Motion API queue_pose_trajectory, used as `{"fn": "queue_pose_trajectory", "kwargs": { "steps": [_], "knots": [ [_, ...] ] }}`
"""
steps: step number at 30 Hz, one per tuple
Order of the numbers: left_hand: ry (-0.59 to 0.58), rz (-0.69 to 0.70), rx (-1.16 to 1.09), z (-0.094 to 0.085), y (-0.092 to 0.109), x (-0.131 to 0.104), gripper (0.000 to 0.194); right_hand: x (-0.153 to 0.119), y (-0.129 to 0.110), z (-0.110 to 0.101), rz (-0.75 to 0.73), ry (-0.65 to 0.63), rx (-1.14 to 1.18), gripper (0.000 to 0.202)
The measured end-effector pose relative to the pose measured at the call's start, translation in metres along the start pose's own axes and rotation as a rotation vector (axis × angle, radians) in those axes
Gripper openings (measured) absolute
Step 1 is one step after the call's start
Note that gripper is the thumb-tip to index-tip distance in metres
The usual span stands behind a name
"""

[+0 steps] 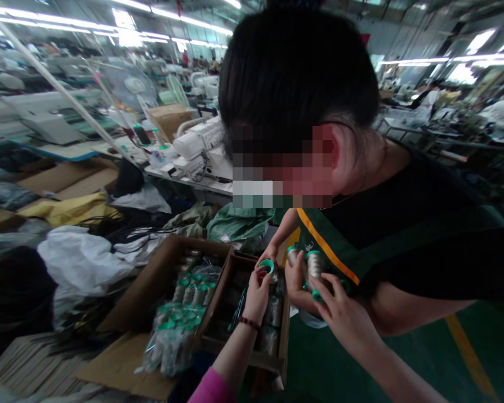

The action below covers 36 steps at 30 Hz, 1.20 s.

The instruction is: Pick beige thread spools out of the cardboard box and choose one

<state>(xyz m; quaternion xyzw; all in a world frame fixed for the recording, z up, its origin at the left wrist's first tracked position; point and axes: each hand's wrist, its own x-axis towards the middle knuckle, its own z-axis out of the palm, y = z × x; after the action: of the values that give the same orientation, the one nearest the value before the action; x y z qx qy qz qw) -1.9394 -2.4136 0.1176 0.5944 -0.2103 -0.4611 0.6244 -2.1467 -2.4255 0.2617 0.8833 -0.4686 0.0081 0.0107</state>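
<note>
My left hand (pixel 257 296), with a beaded bracelet at the wrist, pinches the rim of a green-ended thread spool (pixel 267 265) above a carton. A co-worker's hand (pixel 270 253) is at the same spool from behind. On the right, my right hand (pixel 348 314) has its fingers bent round the lower side of a pale thread spool (pixel 315 264) with green ends. That spool and another pale spool (pixel 293 255) rest in the co-worker's other hand (pixel 294 282), against the apron.
An open carton (pixel 126 280) holds several bagged spools (pixel 172 333). Beside it stands a second carton (pixel 282 350) with spools. The co-worker (pixel 411 224) leans in close on the right. Sewing machines (pixel 201 143), cloth and white plastic bags (pixel 82 254) lie beyond.
</note>
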Motion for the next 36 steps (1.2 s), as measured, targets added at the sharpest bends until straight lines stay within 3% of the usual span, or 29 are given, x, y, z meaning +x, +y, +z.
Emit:
{"fn": "queue_pose_trajectory", "kwargs": {
  "steps": [5,10,15,18,21,26,29,33,36],
  "knots": [
    [-0.037,-0.062,-0.046,0.011,-0.002,0.017,0.045,-0.011,0.006,0.004,0.005,0.037,0.054,0.058],
    [-0.016,-0.143,-0.083,0.014,-0.003,0.020,0.044,-0.003,0.005,0.002,-0.003,-0.061,-0.031,0.066],
    [0.089,-0.228,-0.102,-0.017,-0.010,0.016,0.040,0.004,0.005,0.012,-0.024,-0.015,0.100,0.056],
    [0.189,-0.308,-0.113,-0.048,-0.023,-0.009,0.041,0.006,0.006,0.017,-0.046,0.049,0.251,0.052],
    [0.267,-0.375,-0.143,-0.076,-0.034,-0.043,0.044,0.006,0.001,0.006,-0.093,0.088,0.425,0.049],
    [0.232,-0.340,-0.302,-0.103,-0.022,-0.081,0.049,0.006,-0.022,-0.025,-0.176,0.050,0.710,0.039],
    [0.143,-0.331,-0.414,-0.095,-0.004,-0.095,0.050,0.007,-0.040,-0.019,-0.212,0.005,0.810,0.031],
    [-0.101,-0.445,-0.638,-0.066,0.010,-0.122,0.053,0.004,-0.071,0.012,-0.281,-0.064,0.854,0.030],
    [-0.165,-0.488,-0.685,-0.069,0.013,-0.152,0.048,0.000,-0.099,0.024,-0.316,-0.157,0.916,0.031]
  ]
}}
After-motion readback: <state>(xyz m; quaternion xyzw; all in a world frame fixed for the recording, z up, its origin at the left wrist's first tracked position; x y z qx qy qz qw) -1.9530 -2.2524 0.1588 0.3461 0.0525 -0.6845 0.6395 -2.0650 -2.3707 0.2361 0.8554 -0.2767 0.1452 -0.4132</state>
